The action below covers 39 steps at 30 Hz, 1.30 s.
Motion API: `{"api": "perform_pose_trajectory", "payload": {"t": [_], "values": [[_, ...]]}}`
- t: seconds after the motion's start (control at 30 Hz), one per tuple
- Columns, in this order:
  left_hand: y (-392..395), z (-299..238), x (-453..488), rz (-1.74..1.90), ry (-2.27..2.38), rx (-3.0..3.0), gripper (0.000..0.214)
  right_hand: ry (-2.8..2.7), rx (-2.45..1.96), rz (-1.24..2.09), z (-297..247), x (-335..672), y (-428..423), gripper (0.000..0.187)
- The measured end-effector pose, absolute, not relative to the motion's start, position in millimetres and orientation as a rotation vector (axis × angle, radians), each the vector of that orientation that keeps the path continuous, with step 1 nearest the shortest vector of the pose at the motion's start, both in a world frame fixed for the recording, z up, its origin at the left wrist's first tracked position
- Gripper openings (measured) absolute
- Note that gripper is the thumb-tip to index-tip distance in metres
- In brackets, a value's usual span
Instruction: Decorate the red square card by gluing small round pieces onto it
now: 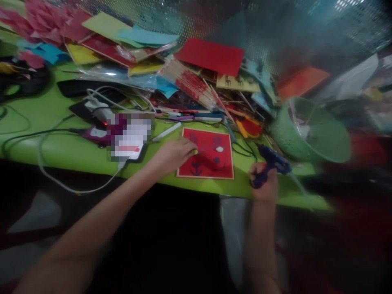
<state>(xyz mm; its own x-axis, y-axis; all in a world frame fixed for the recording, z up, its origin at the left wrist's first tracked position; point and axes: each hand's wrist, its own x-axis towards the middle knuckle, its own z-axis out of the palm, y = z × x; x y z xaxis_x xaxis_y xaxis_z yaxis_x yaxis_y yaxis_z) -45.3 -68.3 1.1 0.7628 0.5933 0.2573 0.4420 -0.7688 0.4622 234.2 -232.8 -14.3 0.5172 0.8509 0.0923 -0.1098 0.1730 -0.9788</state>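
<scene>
A square red card (208,163) with dark drawn shapes and a pale edge lies on the green table in front of me. One small white piece (219,149) rests on its right half. Over the card's left edge, my left hand (179,152) has its fingers pinched together, with a bit of something small and yellow (195,152) at the fingertips. To the right of the card, my right hand (266,181) is wrapped round the handle of a dark blue glue gun (272,158). A pale glue stick (298,184) juts from the gun's rear.
A phone (131,139), blurred out, lies at the left with a white cable (55,175) looping over the table edge. Behind are a white marker (167,132), a bundle of sticks (190,81) and piled coloured paper (211,55). A green bowl (330,134) stands at the right.
</scene>
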Motion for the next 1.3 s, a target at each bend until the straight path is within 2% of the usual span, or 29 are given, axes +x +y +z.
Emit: {"api": "perform_pose_trajectory", "payload": {"t": [0.23, 1.3], "values": [[-72.4, 1.1, -41.6, 0.455, 0.779, 2.708, 0.025, -0.733, -1.223, 0.797, -11.4, 233.3, -234.7, 0.055], [-74.3, -3.9, -38.9, 0.589, 0.889, 2.668, 0.026, -0.759, -1.205, 0.803, -11.1, 232.0, -237.2, 0.051]]}}
